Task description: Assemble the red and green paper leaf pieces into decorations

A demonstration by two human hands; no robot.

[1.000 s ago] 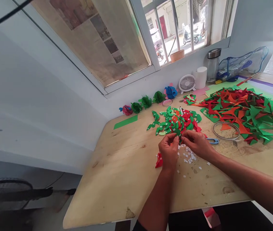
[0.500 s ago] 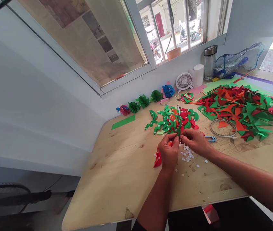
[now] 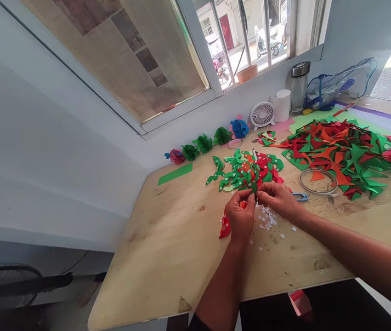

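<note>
A small dark green paper piece point(image 3: 254, 187) is pinched between the fingertips of my left hand point(image 3: 240, 215) and my right hand point(image 3: 278, 198), which nearly meet over the table. Just beyond them spreads a pile of green, red and orange paper cutouts point(image 3: 240, 171), many bearing little white squares. Partly hidden behind my left hand lies a red paper piece with white squares point(image 3: 225, 226). Loose white squares point(image 3: 268, 218) are scattered on the wood below my hands. A light blue tool point(image 3: 300, 196), its other end covered, lies beside my right hand.
To the right rises a big heap of paper scraps point(image 3: 333, 151), with a tape roll point(image 3: 318, 181) at its near edge. Along the wall stand paper flowers point(image 3: 203, 143), a small white fan point(image 3: 262, 114), a glass bottle point(image 3: 299, 89) and a clear bag point(image 3: 342, 85). A green strip point(image 3: 175, 174) lies left.
The view has shifted slightly. Both hands keep their pinch on the green paper piece, with only small finger movement.
</note>
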